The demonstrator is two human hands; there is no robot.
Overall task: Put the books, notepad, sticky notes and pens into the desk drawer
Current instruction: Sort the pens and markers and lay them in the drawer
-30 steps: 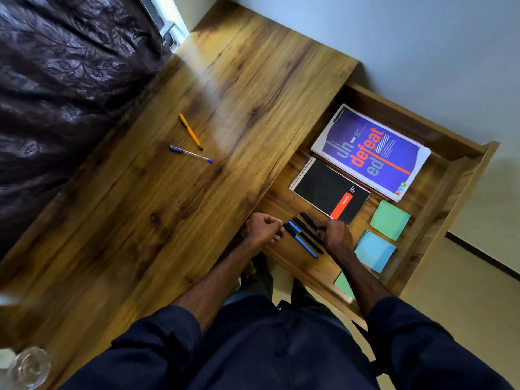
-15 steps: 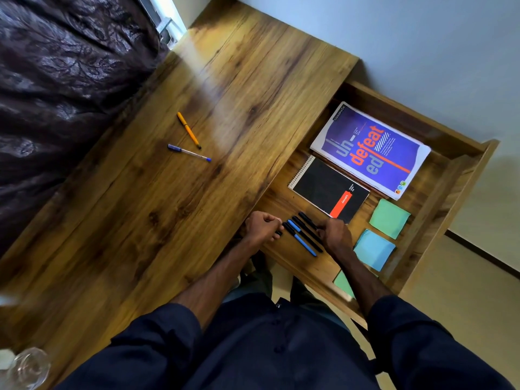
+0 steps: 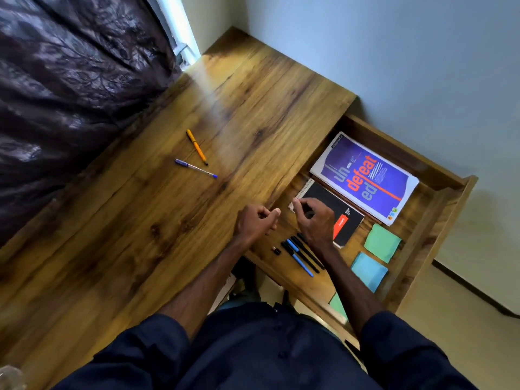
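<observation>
The open drawer (image 3: 446, 209) holds a purple book (image 3: 365, 178), a black spiral notepad (image 3: 347, 220), green sticky notes (image 3: 381, 243), blue sticky notes (image 3: 368, 270), another green pad (image 3: 337, 305) and a row of black and blue pens (image 3: 301, 256). A small black cap (image 3: 276, 250) lies beside that row. On the desk top (image 3: 126, 235) lie an orange pen (image 3: 197, 146) and a blue pen (image 3: 195, 168). My left hand (image 3: 254, 225) hovers at the desk's edge, fingers curled on nothing. My right hand (image 3: 316, 220) is over the notepad's near corner, fingers curled, nothing seen in it.
A dark shiny curtain (image 3: 70, 94) hangs along the left of the desk. A clear glass (image 3: 11, 378) shows at the bottom left corner. The blue-grey wall (image 3: 394, 52) runs behind the desk and drawer.
Both hands have lifted off the row of pens in the drawer and moved up and left, toward the desk edge. The view has tilted so the desk sits lower in the frame.
</observation>
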